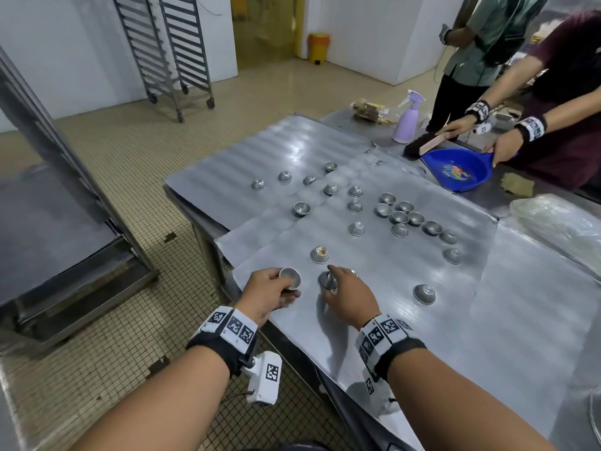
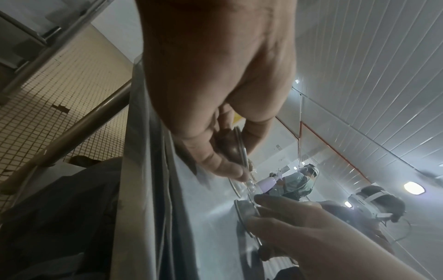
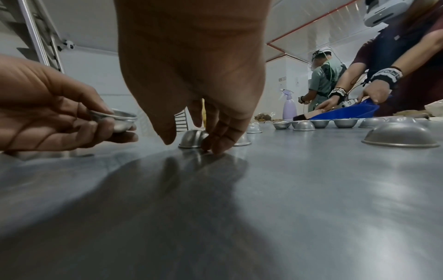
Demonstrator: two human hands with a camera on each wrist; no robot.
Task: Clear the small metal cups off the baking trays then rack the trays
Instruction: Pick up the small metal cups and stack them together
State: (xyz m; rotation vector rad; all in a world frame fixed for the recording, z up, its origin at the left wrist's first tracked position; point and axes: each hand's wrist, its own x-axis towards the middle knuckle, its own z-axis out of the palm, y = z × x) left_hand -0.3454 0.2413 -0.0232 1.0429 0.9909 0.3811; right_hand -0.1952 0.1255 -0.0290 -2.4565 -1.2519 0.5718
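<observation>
Steel baking trays (image 1: pixel 406 320) lie flat and overlapping on the desk (image 1: pixel 351 120), with small metal cups (image 1: pixel 399 217) scattered across them, most inverted, some upright.

Left hand (image 1: pixel 265 292): fingers and thumb curled around one upright cup (image 1: pixel 289 276), held just above the near-left corner of the near tray. The right wrist view shows the thumb on the rim and the fingers under the base of this cup (image 3: pixel 115 119).

Right hand (image 1: pixel 349 296): fingers curled downward around an inverted cup (image 1: pixel 327 280) that sits on the near tray just right of the left hand. In the right wrist view the fingertips (image 3: pixel 213 147) touch the tray surface at the rim of that cup (image 3: pixel 191 140).

Just beyond the hands stands a cup with brown residue (image 1: pixel 320 254). A single inverted cup (image 1: pixel 424 293) lies to the right of the right hand, apart from it. A dense cluster of cups occupies the middle of the far tray (image 1: pixel 247 164).

At the far right, a second person holds a blue dustpan (image 1: pixel 455 169) and a brush (image 1: pixel 422 143) on the desk. A lilac spray bottle (image 1: pixel 406 120) stands near them. A third person stands behind. Wheeled tray racks (image 1: pixel 169 50) stand on the tiled floor at far left.
</observation>
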